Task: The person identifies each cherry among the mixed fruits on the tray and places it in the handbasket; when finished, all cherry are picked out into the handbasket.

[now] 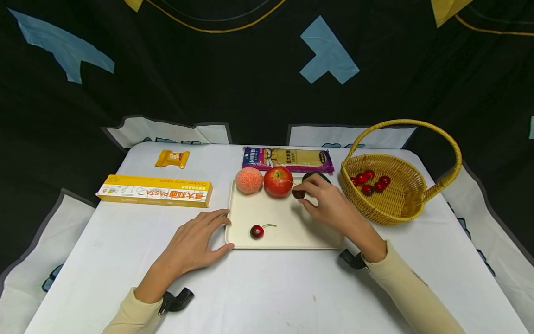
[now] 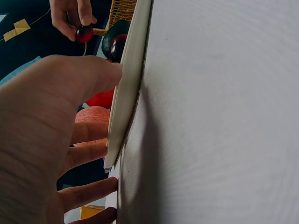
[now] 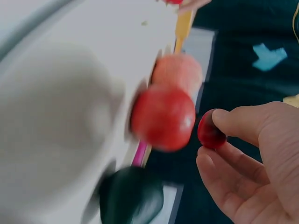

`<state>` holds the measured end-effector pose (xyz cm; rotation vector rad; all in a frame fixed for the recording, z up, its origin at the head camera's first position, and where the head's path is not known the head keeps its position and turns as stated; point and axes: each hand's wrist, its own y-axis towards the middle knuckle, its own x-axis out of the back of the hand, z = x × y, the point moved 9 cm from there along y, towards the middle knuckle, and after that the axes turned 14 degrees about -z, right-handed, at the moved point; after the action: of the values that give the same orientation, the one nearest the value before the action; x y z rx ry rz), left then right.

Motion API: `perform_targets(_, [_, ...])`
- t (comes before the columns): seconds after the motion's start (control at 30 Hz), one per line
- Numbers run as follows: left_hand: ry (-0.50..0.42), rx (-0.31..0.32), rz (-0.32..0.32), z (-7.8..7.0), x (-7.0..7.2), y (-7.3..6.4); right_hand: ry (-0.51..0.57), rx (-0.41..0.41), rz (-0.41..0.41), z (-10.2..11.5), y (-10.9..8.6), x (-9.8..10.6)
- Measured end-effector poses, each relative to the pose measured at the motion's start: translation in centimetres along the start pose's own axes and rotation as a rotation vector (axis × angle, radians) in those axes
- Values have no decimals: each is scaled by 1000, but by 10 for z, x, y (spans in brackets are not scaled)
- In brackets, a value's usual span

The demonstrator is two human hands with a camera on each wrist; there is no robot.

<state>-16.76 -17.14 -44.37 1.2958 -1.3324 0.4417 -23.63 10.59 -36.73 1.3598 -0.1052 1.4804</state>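
Note:
Between thumb and fingers, my right hand point(image 1: 329, 204) pinches a dark red cherry point(image 1: 298, 194) above the right part of a cream tray point(image 1: 283, 220); the right wrist view shows this cherry point(image 3: 211, 133) plainly. My left hand point(image 1: 193, 243) touches the tray's left edge with thumb and fingertips, its fingers spread and relaxed. Another cherry point(image 1: 257, 232), with its stem, lies near the tray's front. Along the back of the tray sit a fuzzy peach point(image 1: 249, 180), a red apple point(image 1: 278, 181) and a dark green avocado point(image 3: 131, 196), which my right hand partly covers in the head view.
Right of the tray stands a wicker basket point(image 1: 394, 211) with a tall handle and several cherries point(image 1: 368, 189) inside. A pasta packet point(image 1: 288, 160) lies behind the tray. To the left are a yellow pasta box point(image 1: 154, 191) and a small yellow wrapped snack point(image 1: 172, 159).

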Motion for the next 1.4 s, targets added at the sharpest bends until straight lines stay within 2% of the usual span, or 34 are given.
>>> perform_targets(0.2, [-2, -1, 0, 0, 1, 0, 13, -38, -94, -32, -9, 28])
perform_targets(0.37, [1, -1, 4, 1, -1, 0, -36, -78, -161, -57, -21, 50])
perform_targets(0.73, [-6, 6, -7, 3, 0, 1, -134, -232, -175, -105, -47, 83])
perform_targets(1.07, [-12, 0, -14, 1, 1, 0, -185, -300, -123, -141, -65, 88])
perform_targets(1.4, [-10, -3, -14, 0, 1, 0, -175, -327, 23, -168, -67, 80])
